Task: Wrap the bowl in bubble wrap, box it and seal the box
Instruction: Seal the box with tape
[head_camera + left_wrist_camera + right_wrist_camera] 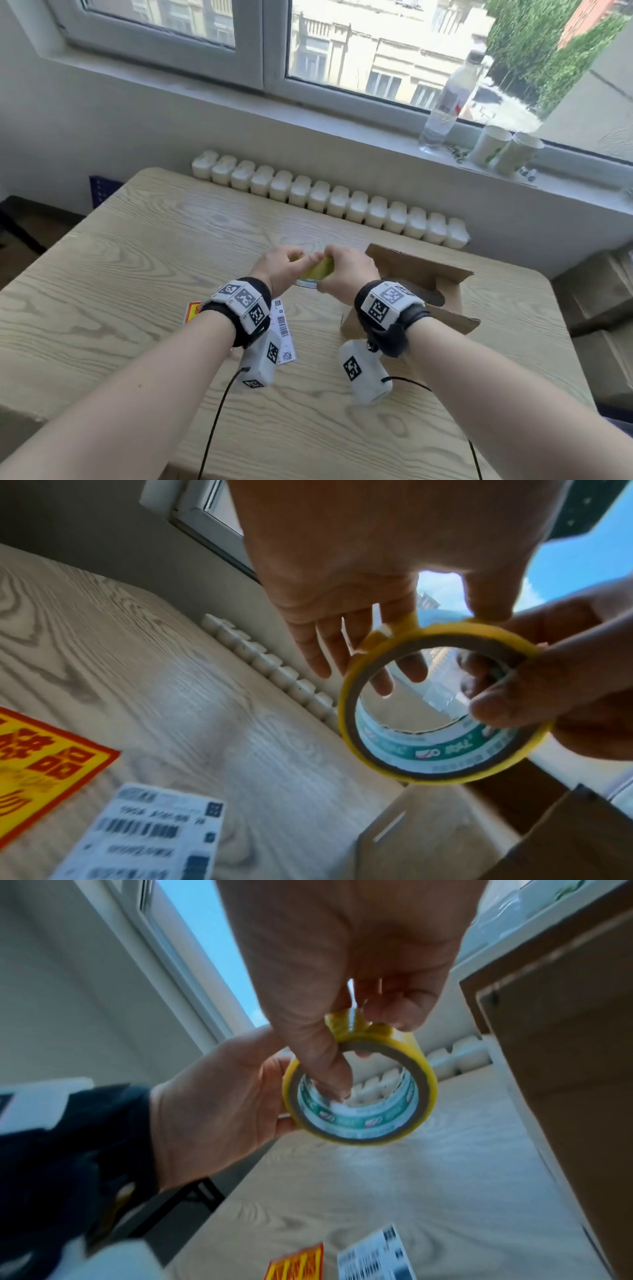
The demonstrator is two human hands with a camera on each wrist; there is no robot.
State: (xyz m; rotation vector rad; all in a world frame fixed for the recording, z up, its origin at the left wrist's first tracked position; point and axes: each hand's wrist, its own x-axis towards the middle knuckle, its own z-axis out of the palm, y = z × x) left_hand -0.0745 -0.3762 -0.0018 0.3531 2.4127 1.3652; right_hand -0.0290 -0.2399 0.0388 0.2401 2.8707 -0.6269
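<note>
Both hands hold a yellow tape roll [322,270] [428,750] [359,1127] in the air above the wooden table [137,257]. My right hand [342,274] grips the roll, its thumb [325,1066] hooked through the core. My left hand [291,262] pinches the roll's loose end [405,619] between thumb and forefinger, the other fingers straight. Just right of the hands stands a brown cardboard box [421,274] [445,831] [565,1069] with its flaps up. My right wrist hides its inside. No bowl or bubble wrap shows in any view.
A white shipping label [284,329] and a red and yellow sticker [191,310] lie on the table under my left wrist. A radiator [329,198] runs behind the table. A water bottle [445,99] and two paper cups [489,145] stand on the window sill.
</note>
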